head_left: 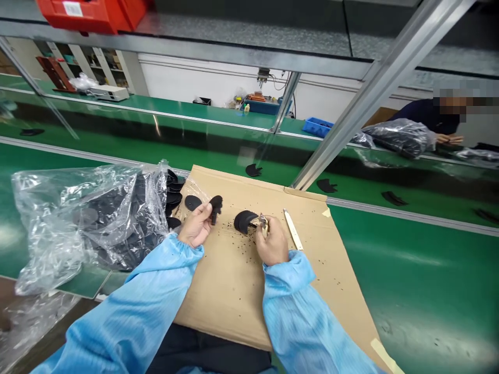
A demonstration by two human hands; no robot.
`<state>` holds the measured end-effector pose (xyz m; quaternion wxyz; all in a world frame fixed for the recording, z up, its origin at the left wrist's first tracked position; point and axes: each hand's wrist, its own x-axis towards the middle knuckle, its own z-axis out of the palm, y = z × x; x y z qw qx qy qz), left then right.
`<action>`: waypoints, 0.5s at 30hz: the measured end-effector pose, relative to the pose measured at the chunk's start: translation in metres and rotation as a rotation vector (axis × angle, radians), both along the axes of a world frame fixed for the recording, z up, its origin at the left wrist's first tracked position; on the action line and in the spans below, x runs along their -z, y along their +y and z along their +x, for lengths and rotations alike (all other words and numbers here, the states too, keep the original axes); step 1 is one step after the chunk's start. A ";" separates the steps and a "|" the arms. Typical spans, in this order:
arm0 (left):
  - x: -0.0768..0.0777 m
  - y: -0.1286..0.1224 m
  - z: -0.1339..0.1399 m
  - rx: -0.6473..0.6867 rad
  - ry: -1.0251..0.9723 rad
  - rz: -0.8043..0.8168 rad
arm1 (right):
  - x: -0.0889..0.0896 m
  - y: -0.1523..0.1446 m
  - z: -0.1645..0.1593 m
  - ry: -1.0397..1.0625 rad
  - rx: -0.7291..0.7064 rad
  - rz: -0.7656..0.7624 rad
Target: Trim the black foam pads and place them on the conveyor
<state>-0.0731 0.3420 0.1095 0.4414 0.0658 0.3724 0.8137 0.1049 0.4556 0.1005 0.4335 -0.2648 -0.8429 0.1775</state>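
My left hand (197, 226) grips a small black flat part (215, 205) above a brown cardboard sheet (234, 280). My right hand (272, 241) is closed around a small metal tool (264, 223), whose tip touches a black half-round part (244, 221) lying on the cardboard. Another black oval part (192, 202) lies just left of my left hand. Dark crumbs are scattered over the cardboard around both hands.
A clear plastic bag (86, 218) of black parts sits at left, with several parts spilling out (173, 195). A pale stick (293, 230) lies right of my right hand. Black parts (326, 185) ride the green conveyor (409, 270). Another person (429, 117) sits far right behind bagged parts.
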 end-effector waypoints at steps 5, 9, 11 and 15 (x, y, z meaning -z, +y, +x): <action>0.015 0.005 0.010 0.137 0.332 -0.082 | -0.013 -0.008 -0.005 0.065 -0.046 0.008; 0.027 0.007 0.014 0.085 0.680 -0.194 | -0.044 -0.014 -0.039 -0.031 -0.220 0.125; 0.029 0.006 0.013 0.048 0.783 -0.218 | -0.061 -0.016 -0.069 -0.200 -0.280 0.174; 0.030 0.005 0.010 0.037 0.536 -0.093 | -0.078 -0.030 -0.137 -0.713 -0.320 0.248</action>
